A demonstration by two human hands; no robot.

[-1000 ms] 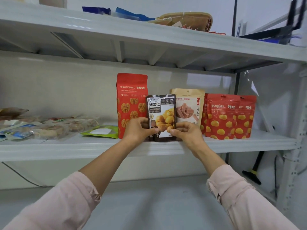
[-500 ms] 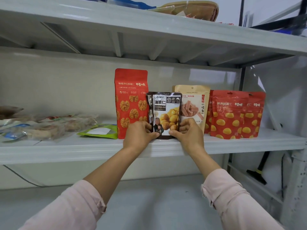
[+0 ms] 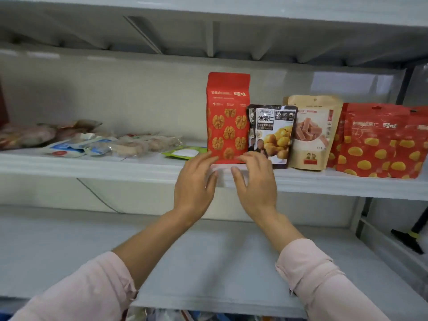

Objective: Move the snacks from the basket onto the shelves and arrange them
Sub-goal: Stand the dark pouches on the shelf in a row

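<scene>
**A:** What did the place look like on your screen?

**B:** I saw a grey metal shelf (image 3: pixel 92 165) in front of a pale wall (image 3: pixel 115 96). There was 1 more board above it and a lower shelf (image 3: pixel 208 262) under it.

**A:** Where were the snacks?

**B:** A row of bags stood up on the grey shelf. The tall walnut bag (image 3: pixel 228 117) was at the left end of the row. The dark chestnut bag (image 3: pixel 272 133) stood just beside it on the right, and the 2 looked like they touched. Next came the tan bag (image 3: pixel 315 133). Then came the red bags (image 3: pixel 375 140) with yellow dots, which lay partly over each other. Some flat packets (image 3: pixel 129 144) lay farther left. A green packet (image 3: pixel 185 152) lay flat next to the walnut bag.

**A:** And the 2 hands?

**B:** Both were up by the front edge of the shelf, with their backs to me. The left hand (image 3: pixel 194 188) had its fingers spread out and held nothing. Its tips were by the bottom of the walnut bag. I could not tell if they touched it. The right hand (image 3: pixel 257 184) had loose, bent fingers. They were in front of the bottom of the walnut bag and the chestnut bag. It held nothing too.

**A:** Anything else?

**B:** There were pink sleeves (image 3: pixel 81 295) on both arms, and a black tool (image 3: pixel 414 235) low on the right.
</scene>
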